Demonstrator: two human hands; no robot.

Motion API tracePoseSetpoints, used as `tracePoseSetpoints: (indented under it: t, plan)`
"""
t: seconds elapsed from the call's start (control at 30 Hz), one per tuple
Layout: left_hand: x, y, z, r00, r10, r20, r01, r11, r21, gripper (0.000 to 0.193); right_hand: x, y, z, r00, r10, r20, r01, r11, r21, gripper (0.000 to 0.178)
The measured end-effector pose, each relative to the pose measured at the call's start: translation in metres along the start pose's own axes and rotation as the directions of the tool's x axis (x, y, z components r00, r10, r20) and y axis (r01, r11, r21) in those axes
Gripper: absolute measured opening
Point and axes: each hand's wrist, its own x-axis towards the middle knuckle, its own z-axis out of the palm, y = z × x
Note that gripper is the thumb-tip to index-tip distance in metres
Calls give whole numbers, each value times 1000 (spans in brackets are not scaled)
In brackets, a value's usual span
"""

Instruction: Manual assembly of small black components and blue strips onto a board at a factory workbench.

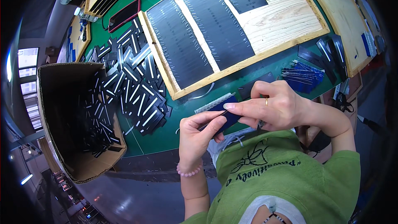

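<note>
Both my hands meet at the table's front edge around a small flat dark-blue piece [231, 119]. My left hand [200, 132] pinches its left end between thumb and fingers. My right hand [275, 104], with fingers bent, grips its other side, the thumb and forefinger at its upper edge. Details of the piece under my fingers are hidden. Just beyond lies a pale ridged strip [214, 102] beside another dark-blue piece. A black flat piece [253, 85] rests behind my right hand.
A wood-framed board [282, 29] bears rows of overlapping dark strips. Black pieces with white stripes are heaped [139, 87] at left, by an open cardboard box [114, 157] holding more. Blue flat pieces [302, 76] fan out at right. A phone [124, 15] lies at the back left.
</note>
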Motion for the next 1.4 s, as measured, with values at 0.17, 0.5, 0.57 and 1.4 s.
tracePoseSetpoints:
  t: [0.17, 0.5, 0.57, 1.4]
  plan:
    - [3, 1, 2, 1000, -2, -13, 3, 997, 73, 11, -3, 1, -1, 1000, 7, 16, -7, 1000, 21, 53]
    - [4, 3, 4, 999, -27, -25, 29, 997, 67, 9, -2, 1, 5, 997, -16, -71, 21, 997, 68, 53]
    - [4, 3, 4, 999, -29, -26, 31, 997, 68, 8, -2, 0, 4, 1000, -26, -15, 27, 998, 62, 54]
    - [4, 2, 4, 999, -21, -25, 23, 997, 80, 9, -2, 1, 4, 1000, -8, -22, 9, 999, 51, 54]
